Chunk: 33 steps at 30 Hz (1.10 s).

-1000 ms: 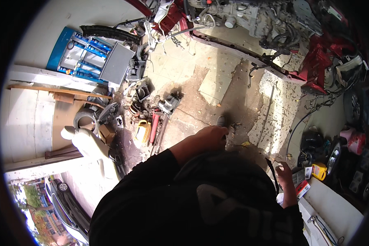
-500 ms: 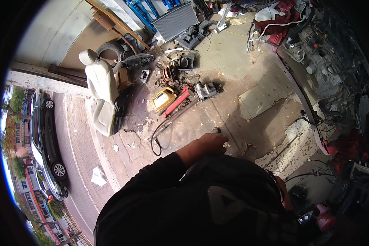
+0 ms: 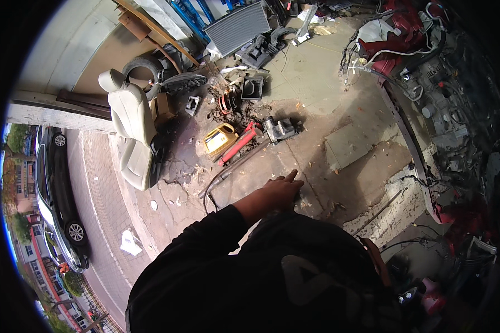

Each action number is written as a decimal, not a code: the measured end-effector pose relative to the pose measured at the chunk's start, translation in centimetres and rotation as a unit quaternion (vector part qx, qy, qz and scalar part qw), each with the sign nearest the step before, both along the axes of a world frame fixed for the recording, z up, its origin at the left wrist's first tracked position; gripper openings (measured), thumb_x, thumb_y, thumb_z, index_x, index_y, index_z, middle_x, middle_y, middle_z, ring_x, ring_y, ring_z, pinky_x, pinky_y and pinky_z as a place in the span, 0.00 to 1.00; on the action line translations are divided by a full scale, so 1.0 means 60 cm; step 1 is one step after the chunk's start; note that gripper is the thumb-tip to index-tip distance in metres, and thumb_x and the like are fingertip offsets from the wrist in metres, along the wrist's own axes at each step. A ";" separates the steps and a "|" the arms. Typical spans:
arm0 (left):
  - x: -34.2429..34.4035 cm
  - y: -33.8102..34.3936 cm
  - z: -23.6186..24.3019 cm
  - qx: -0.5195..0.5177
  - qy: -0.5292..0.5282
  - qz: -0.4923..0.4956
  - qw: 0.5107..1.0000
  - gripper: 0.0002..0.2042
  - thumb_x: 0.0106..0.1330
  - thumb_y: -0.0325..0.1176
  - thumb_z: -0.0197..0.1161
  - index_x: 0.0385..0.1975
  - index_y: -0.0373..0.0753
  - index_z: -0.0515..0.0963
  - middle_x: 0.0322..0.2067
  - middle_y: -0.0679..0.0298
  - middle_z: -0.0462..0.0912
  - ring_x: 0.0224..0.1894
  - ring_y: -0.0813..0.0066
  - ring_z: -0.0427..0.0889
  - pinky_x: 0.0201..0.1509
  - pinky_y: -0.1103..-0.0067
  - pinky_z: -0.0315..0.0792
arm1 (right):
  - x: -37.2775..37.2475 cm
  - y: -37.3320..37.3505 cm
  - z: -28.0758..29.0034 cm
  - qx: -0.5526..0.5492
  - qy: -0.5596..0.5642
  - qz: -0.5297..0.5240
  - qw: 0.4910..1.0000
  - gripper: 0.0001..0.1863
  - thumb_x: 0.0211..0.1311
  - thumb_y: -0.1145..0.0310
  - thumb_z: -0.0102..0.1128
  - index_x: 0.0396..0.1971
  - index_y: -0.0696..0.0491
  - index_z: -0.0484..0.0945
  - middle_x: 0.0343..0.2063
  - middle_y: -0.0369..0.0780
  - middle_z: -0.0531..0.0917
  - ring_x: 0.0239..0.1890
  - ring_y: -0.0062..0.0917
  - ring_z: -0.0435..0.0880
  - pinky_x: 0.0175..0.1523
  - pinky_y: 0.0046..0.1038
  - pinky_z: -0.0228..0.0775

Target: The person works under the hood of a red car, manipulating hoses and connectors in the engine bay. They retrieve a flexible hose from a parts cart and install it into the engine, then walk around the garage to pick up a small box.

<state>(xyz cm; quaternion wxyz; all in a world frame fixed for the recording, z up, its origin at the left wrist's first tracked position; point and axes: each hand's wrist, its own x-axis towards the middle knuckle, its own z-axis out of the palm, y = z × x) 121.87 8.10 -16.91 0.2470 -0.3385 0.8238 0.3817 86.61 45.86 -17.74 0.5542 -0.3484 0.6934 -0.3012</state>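
My left hand (image 3: 278, 192) reaches out over the concrete floor in front of my body. Its fingers show apart, one stretched forward, and I see nothing held. A strip of bare skin from my right arm or hand (image 3: 376, 260) shows beside my dark top; its fingers are hidden. Beyond the left hand lie a thick dark hose or bar (image 3: 236, 167), a red cylinder (image 3: 240, 147) and a yellow jug (image 3: 220, 139). A grey metal car part (image 3: 280, 129) rests at their far end.
A cream car seat (image 3: 132, 122) stands at left, near a tyre (image 3: 143, 71). A radiator (image 3: 238, 29) leans at the back. On the right is a stripped car front with an engine (image 3: 441, 105) and a long crossbar (image 3: 408, 139). A dark car (image 3: 60, 188) is parked outside.
My left hand has shifted slightly left, and a finger now stretches forward. The dark round thing by its fingertips is no longer visible there. The whole view has turned a little.
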 end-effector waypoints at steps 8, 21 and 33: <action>-0.076 -0.012 -0.004 0.000 0.026 -0.069 0.997 0.40 0.67 0.40 0.74 0.81 0.46 0.69 0.87 0.42 0.51 0.76 0.37 0.76 0.74 0.52 0.78 | 0.021 0.224 -0.108 0.032 -0.070 -0.224 0.972 0.28 0.80 0.59 0.65 0.73 0.54 0.75 0.59 0.43 0.86 0.60 0.26 0.83 0.64 0.32 0.75; -0.164 -0.006 0.000 0.033 -0.009 -0.209 0.977 0.37 0.71 0.43 0.71 0.79 0.44 0.69 0.68 0.48 0.81 0.69 0.40 0.82 0.69 0.50 0.79 | 0.229 0.242 -0.007 0.009 0.111 -0.335 0.936 0.24 0.85 0.61 0.57 0.73 0.53 0.75 0.63 0.42 0.83 0.63 0.28 0.81 0.70 0.36 0.74; -0.337 0.057 -0.021 -0.009 0.068 -0.348 0.935 0.37 0.74 0.46 0.73 0.78 0.34 0.72 0.73 0.42 0.78 0.78 0.44 0.75 0.81 0.59 0.70 | 0.356 0.463 -0.274 0.338 0.150 -0.173 0.913 0.30 0.70 0.43 0.71 0.59 0.52 0.88 0.58 0.51 0.90 0.63 0.50 0.88 0.69 0.47 0.80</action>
